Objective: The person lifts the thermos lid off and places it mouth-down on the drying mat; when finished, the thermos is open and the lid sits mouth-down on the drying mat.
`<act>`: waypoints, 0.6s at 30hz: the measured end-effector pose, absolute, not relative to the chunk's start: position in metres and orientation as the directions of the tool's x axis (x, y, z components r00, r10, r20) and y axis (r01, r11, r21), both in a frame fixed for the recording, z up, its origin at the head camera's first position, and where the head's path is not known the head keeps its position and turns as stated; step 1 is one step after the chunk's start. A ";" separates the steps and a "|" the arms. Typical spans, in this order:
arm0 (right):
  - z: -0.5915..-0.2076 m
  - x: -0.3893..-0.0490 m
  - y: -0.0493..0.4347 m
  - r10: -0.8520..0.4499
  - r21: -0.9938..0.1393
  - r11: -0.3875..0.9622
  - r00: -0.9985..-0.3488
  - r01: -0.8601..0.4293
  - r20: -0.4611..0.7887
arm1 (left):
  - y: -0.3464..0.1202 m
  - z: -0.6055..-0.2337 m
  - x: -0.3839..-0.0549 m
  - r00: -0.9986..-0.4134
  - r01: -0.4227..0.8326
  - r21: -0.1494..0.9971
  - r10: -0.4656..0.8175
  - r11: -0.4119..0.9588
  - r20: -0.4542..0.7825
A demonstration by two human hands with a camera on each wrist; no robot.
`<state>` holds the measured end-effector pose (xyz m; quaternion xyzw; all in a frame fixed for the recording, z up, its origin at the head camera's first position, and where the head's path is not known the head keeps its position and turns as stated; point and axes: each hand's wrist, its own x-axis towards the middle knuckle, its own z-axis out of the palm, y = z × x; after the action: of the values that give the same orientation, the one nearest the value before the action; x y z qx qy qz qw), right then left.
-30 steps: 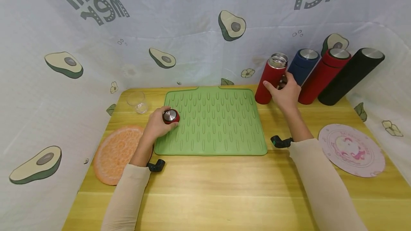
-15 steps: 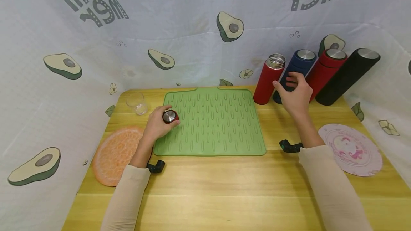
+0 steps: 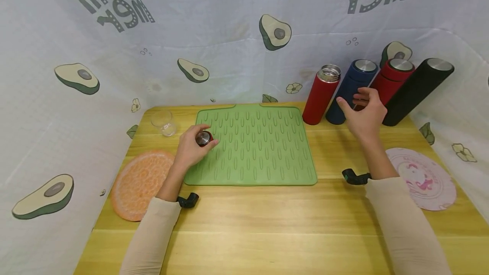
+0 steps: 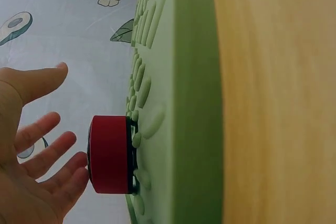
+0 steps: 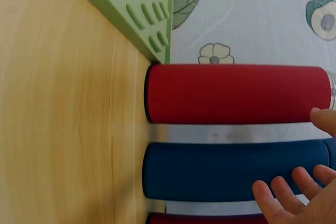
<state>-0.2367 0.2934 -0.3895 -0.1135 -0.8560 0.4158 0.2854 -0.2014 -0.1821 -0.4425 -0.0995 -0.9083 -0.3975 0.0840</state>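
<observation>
A red bottle lid (image 3: 203, 138) with a steel top rests on the left part of the green ridged mat (image 3: 263, 152). My left hand (image 3: 192, 145) is spread around and above it; in the left wrist view the lower fingertips (image 4: 79, 174) are right at the lid's (image 4: 111, 155) top. The lidless red thermos (image 3: 321, 96) stands upright behind the mat's right corner, its steel mouth showing. My right hand (image 3: 366, 113) holds nothing, its fingers loosely bent in front of the blue thermos (image 3: 349, 84) and the second red thermos (image 3: 393, 77), partly hiding both.
A tall black thermos (image 3: 416, 90) ends the bottle row at the right. Behind the mat's left side stands a clear glass (image 3: 163, 123). An orange-slice placemat (image 3: 139, 186) lies at the left, a pink round placemat (image 3: 431, 181) at the right, partly under the right forearm.
My right hand has let go of the lidless red thermos and moved right, past the blue one. The left hand has loosened and lifted slightly off the lid, which stays on the mat.
</observation>
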 end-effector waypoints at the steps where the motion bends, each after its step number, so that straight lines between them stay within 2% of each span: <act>1: -0.389 -0.237 0.295 0.438 -0.779 0.626 -0.811 -0.034 0.387 | -0.181 -0.442 -0.201 -0.966 0.249 0.713 0.116 0.656 0.231; 10: -0.391 -0.240 0.310 0.465 -0.793 0.609 -0.817 0.017 0.339 | -0.172 -0.445 -0.202 -0.965 0.263 0.761 0.146 0.592 0.220; 18: -0.397 -0.249 0.318 0.442 -0.825 0.560 -0.869 0.072 0.224 | -0.165 -0.445 -0.208 -0.959 0.280 0.810 0.193 0.515 0.209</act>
<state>-0.2491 0.3182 -0.3973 -0.1496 -0.8583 0.4446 0.2082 -0.2080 -0.1646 -0.4451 -0.1359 -0.8692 -0.4731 0.0460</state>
